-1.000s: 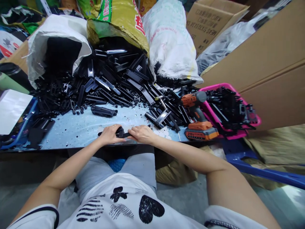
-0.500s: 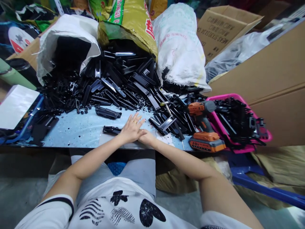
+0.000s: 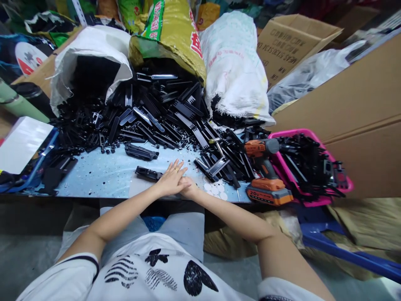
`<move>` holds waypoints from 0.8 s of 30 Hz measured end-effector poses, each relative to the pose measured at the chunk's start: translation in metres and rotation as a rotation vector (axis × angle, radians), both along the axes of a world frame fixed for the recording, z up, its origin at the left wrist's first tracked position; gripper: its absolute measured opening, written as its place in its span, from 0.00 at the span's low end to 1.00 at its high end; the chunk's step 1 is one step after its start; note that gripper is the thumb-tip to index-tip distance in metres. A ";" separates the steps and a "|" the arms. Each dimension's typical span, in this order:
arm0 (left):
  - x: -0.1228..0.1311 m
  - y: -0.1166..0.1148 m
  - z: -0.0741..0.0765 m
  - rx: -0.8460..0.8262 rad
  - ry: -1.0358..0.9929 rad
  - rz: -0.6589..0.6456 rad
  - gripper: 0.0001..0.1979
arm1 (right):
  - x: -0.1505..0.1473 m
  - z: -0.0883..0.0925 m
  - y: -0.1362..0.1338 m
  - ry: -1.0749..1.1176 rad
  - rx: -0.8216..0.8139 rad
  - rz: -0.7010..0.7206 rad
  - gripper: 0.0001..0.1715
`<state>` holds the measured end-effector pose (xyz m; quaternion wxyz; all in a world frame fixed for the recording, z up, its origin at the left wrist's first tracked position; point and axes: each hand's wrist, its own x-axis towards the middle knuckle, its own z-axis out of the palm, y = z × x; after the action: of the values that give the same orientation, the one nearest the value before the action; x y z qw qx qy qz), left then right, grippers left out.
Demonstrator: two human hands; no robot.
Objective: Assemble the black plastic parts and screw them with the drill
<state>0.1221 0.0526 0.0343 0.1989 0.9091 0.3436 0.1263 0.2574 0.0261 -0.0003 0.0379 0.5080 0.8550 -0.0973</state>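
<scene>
My left hand, wearing a ring, lies palm down near the table's front edge with its fingers stretched out. Under and beside it is a long black plastic part, whose right end is hidden by the hand. Touching the left fingers from the right is my right hand, its fingers curled in; whatever they hold is hidden. A second black assembled part rests a little farther back on the blue tabletop.
Black parts and small screws pile up behind the hands, spilling from sacks. To the right stand an orange cordless drill and a pink basket of black parts. A hammer lies on the pile. A blue bin is at left.
My right fingers have curled in more against my left hand. The left hand stays over the black part, its fingers slightly closer together. The whole view has shifted a little.
</scene>
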 end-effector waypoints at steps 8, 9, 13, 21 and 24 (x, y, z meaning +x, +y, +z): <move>-0.085 -0.011 -0.023 0.052 0.009 0.168 0.27 | -0.006 0.049 -0.022 -0.103 0.244 0.144 0.17; -0.088 -0.012 -0.028 0.072 -0.016 0.177 0.25 | -0.008 0.053 -0.023 -0.106 0.259 0.151 0.17; -0.091 -0.015 -0.037 0.148 -0.126 0.120 0.25 | -0.012 0.064 -0.023 -0.105 0.248 0.244 0.17; -0.090 -0.012 -0.038 0.186 -0.103 0.133 0.26 | -0.012 0.063 -0.020 -0.140 0.213 0.174 0.19; -0.089 -0.011 -0.039 0.183 -0.072 0.168 0.26 | -0.011 0.057 -0.018 -0.148 0.219 0.174 0.22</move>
<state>0.0329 0.0419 -0.0048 0.1160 0.8863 0.3983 0.2058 0.2462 0.0085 0.0566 0.0534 0.4390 0.8961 0.0376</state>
